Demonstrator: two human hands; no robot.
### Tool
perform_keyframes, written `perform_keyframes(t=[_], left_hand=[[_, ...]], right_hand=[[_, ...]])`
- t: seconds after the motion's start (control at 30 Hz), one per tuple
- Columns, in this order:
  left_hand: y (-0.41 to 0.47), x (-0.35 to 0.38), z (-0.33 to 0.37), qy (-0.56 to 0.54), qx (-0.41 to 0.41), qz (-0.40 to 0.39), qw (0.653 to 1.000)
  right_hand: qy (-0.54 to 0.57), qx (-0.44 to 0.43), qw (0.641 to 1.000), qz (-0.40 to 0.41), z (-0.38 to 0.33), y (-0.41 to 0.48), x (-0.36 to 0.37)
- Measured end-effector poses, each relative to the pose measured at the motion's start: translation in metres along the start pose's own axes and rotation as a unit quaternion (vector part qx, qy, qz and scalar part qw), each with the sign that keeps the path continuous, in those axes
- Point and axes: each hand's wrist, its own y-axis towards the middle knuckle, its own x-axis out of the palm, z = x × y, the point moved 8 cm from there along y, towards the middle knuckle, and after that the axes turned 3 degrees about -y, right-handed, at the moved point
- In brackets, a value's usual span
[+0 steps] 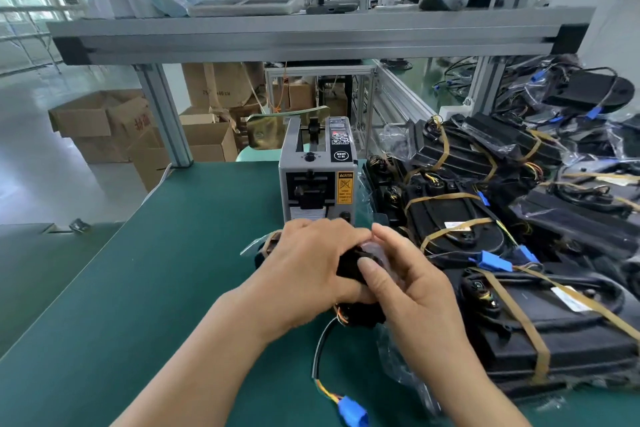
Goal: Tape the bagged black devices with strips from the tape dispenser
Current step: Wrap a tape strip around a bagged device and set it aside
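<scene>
1. My left hand (311, 270) is curled round the bagged black device (348, 267), which lies on the green table (138, 288) right in front of me.
2. My right hand (412, 291) pinches it from the other side, thumb pressed flat on the plastic.
3. The tape dispenser (317, 184) stands just beyond both hands, straight ahead, outlet facing me. The left hand is directly before the outlet, so it is nearer.
4. I judge the next reach goes forward for a strip, though I can't tell if one waits at the slot.
</scene>
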Motion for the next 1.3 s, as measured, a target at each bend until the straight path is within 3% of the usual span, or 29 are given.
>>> perform_keyframes(t=[0.2,0.37,0.43,0.57,0.63,0.83,0.93,1.3], left_hand=[[-0.001,0.03,-0.013,0.019,-0.037,-0.008,0.999],[-0.005,0.029,-0.01,0.025,0.016,0.02,0.999],[-0.009,0.017,-0.019,-0.046,0.008,0.073,0.996],[-0.022,-0.023,-0.075,-0.185,-0.188,0.265,0.927],[-0.019,-0.032,-0.1,-0.218,-0.27,0.307,0.886],[0.031,-0.015,-0.151,-0.372,-0.431,0.245,0.785],[0.049,0.001,-0.163,-0.435,-0.465,0.219,0.739],[0.078,0.019,-0.173,-0.491,-0.492,0.199,0.69]], right_hand=[[-0.028,0.009,0.999,0.035,0.002,0.001,-0.001],[-0.034,0.066,0.993,0.09,0.021,0.005,-0.009],[-0.037,0.076,0.991,0.108,0.023,0.006,-0.013],[-0.056,0.087,0.989,0.109,0.025,0.008,-0.014],[-0.065,0.083,0.988,0.11,0.023,0.007,-0.014],[-0.065,0.088,0.986,0.125,0.023,0.004,-0.015],[-0.068,0.088,0.985,0.13,0.022,0.001,-0.016],[-0.062,0.098,0.987,0.113,0.023,-0.004,-0.016]])
